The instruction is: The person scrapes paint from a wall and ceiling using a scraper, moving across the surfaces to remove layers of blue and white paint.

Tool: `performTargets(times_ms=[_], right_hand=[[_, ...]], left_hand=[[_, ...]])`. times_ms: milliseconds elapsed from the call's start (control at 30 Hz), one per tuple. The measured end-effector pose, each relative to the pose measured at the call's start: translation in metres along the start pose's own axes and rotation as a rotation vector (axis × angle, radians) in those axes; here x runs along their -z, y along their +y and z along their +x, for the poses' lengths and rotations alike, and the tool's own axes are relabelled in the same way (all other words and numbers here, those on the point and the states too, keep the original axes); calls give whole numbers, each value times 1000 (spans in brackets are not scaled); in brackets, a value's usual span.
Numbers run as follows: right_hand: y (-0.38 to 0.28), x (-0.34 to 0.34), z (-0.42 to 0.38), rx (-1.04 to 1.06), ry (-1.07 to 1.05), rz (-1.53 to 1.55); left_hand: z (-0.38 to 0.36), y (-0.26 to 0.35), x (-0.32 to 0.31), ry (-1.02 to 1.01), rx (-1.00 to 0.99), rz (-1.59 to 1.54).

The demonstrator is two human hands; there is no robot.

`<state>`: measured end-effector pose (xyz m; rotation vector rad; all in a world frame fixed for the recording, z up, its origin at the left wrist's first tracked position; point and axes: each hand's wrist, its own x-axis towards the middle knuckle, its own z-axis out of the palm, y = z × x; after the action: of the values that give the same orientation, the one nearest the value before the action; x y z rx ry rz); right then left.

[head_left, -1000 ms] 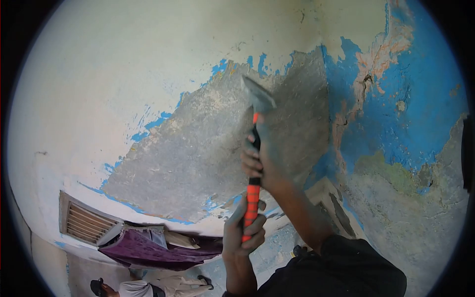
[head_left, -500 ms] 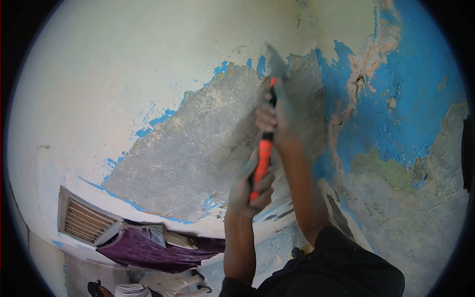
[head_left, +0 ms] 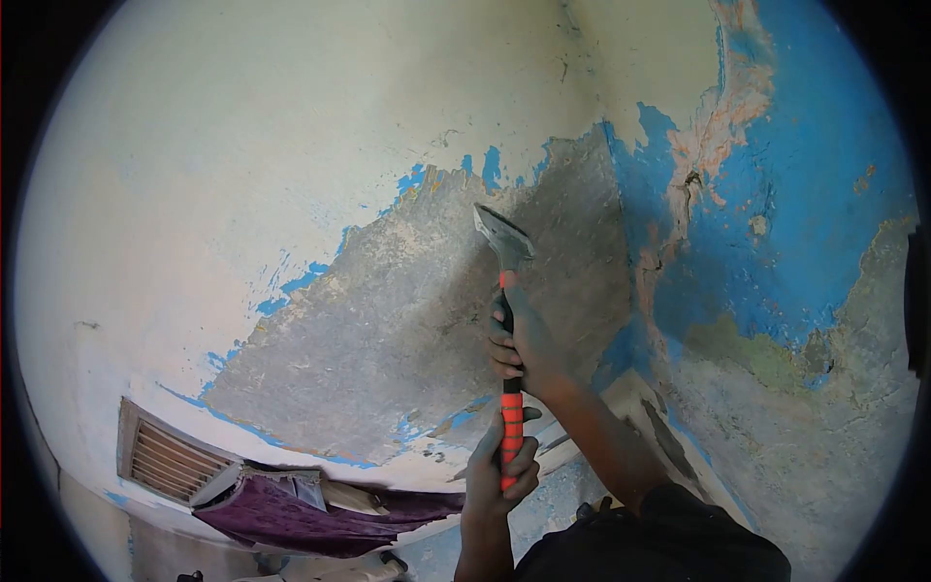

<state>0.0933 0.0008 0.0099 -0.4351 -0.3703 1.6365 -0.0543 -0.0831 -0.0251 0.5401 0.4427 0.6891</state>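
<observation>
Scraper (head_left: 512, 427), long-handled and grasped in both of our hands, has a grey metal head (head_left: 505, 244) and a grip of black and banded red-orange. Its long axis runs almost upright in our view, the head uppermost and the red end lowest, in front of a large patch of bare grey plaster (head_left: 339, 339).

Our right hand (head_left: 531, 339) is the nearer to the head, fingers closed round the black upper part of the grip, its forearm slanting in from the lower right. Our left hand (head_left: 504, 470) is wrapped round the banded part near the bottom end, with its forearm rising steeply from below. The two hands sit apart along the one shaft, right above left.

The wide front edge of the head lies aslant to the shaft, its left corner the higher. Beyond it we see jagged scraps of blue paint (head_left: 493, 167), where the bare patch meets the cream-painted wall (head_left: 242, 145). We cannot tell whether the edge touches the plaster. To the right, past the corner, is a blue-painted wall (head_left: 824, 126) with a rough crack (head_left: 689, 189); at lower left, a slatted vent (head_left: 179, 451) sits beside a hanging purple cloth (head_left: 310, 516).
</observation>
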Motion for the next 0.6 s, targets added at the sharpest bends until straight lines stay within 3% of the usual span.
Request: performTargets(times_ms=[200,300,400,600], right_hand=[[-23,-8,9,83,-4,-24],[-13,-19,-3,-60,71,-42],[-16,-10,4,-3,-12,-18],[-5,-19,-2,-49,45,-20]], left_hand=[[12,9,-11,16,-4,16],[-3,8,-14,15,5,-54],[6,10,-16,22,3,46],[-2,15,-8,40,9,33]])
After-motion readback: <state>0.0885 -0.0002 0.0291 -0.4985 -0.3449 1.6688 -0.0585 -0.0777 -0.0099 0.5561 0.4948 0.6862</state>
